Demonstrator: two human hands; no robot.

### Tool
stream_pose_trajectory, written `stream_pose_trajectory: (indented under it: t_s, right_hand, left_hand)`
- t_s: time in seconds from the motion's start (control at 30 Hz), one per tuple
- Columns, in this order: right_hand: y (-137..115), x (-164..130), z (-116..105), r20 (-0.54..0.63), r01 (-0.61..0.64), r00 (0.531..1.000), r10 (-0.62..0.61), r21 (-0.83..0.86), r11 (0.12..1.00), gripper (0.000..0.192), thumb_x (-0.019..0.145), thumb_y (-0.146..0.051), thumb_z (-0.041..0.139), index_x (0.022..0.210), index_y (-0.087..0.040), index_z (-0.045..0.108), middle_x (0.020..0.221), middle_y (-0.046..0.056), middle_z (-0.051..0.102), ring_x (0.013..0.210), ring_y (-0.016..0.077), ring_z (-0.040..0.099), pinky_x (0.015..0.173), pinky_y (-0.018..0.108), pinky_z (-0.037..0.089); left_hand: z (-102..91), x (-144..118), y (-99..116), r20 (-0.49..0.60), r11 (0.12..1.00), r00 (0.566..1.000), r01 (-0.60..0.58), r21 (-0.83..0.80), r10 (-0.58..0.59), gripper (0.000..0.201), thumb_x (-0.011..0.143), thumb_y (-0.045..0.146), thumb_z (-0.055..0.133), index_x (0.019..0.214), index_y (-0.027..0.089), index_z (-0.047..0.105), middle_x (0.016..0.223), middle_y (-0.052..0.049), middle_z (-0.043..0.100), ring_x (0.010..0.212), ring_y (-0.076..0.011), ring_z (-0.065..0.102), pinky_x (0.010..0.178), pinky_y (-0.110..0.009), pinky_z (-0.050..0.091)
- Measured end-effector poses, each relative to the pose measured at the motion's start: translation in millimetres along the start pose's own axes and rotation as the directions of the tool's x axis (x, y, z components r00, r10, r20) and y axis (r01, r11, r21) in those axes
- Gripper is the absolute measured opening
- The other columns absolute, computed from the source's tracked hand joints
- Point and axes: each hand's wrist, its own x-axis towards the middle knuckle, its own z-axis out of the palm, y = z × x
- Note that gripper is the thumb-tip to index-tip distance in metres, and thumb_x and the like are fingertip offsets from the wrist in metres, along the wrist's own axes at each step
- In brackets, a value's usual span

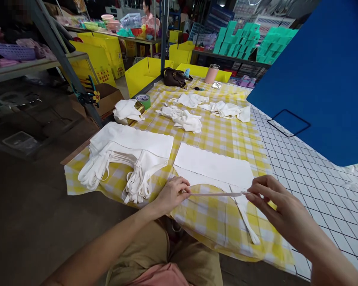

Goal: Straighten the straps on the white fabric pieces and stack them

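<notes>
A white strappy top lies flat on the yellow checked tablecloth in front of me. One of its thin shoulder straps is stretched nearly level between my hands. My left hand pinches the strap's left end near the top's lower left corner. The right end is pinched by my right hand, with a small white bit at the fingertips. The other strap hangs loose toward the front edge. Left of it lies a neat stack of similar white tops, their straps bunched toward me.
Several crumpled white garments lie farther back. A roll of green tape, a dark handbag and a pink tumbler stand beyond. A large blue panel rises at right above a white grid-patterned surface. A metal post stands left.
</notes>
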Motion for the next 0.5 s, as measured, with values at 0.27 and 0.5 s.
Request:
stream_pose_trajectory:
  t_s: [0.27, 0.5]
  right_hand:
    - [13, 16, -21, 0.127, -0.250, 0.966, 0.227, 0.222, 0.942, 0.046, 0.078, -0.065, 0.041, 0.071, -0.022, 0.055, 0.068, 0.005, 0.058, 0.064, 0.0180, 0.054, 0.054, 0.027, 0.043]
    - [12, 13, -23, 0.149, -0.287, 0.957, 0.250, 0.341, 0.895, 0.048, 0.077, -0.065, 0.043, 0.059, -0.024, 0.061, 0.062, 0.005, 0.060, 0.058, 0.0165, 0.053, 0.055, 0.027, 0.047]
  left_hand:
    - [-1.3, 2, -14, 0.039, 0.991, 0.999, -0.027, 0.128, 0.023, 0.013, 0.076, 0.013, 0.060, 0.088, 0.018, 0.064, 0.098, -0.002, 0.064, 0.096, -0.0175, 0.056, 0.088, -0.031, 0.038]
    - [0.5, 8, -12, 0.007, 0.987, 1.000, -0.016, 0.162, 0.015, 0.034, 0.074, 0.009, 0.059, 0.107, 0.017, 0.057, 0.092, -0.002, 0.063, 0.091, -0.0171, 0.054, 0.086, -0.031, 0.038]
